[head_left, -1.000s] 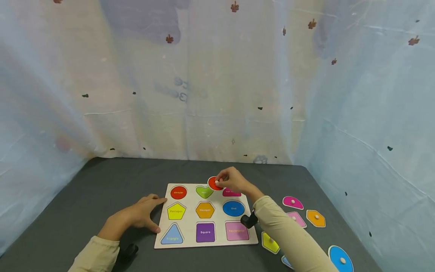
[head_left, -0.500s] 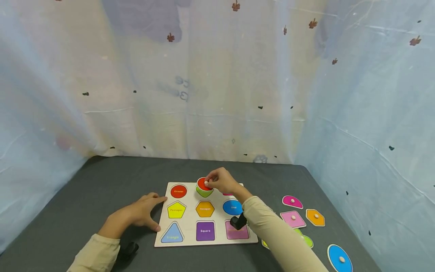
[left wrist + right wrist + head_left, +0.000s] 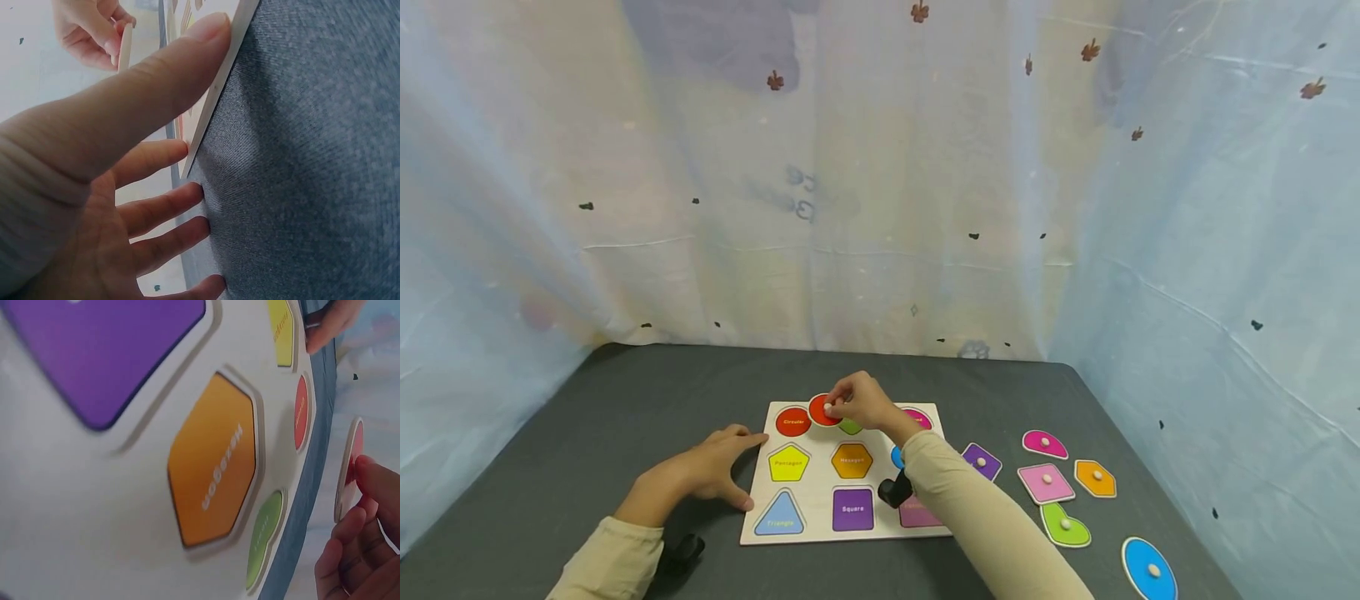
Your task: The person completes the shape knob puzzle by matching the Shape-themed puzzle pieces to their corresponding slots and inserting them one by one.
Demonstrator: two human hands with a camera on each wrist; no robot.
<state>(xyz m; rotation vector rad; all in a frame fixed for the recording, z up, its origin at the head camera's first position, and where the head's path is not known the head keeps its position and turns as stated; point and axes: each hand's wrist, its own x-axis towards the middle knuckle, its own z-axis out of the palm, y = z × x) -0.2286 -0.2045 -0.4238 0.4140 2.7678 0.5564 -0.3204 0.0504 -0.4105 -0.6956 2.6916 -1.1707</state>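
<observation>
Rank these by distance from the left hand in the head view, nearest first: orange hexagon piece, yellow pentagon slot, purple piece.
1. Yellow pentagon slot: left column of the board, beside the left hand.
2. Purple piece: right of the board.
3. Orange hexagon piece: farther right on the table.

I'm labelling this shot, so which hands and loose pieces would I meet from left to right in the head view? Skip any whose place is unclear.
Left hand, red circle piece, right hand, purple square piece, pink rectangle piece, orange hexagon piece, blue oval piece.
</observation>
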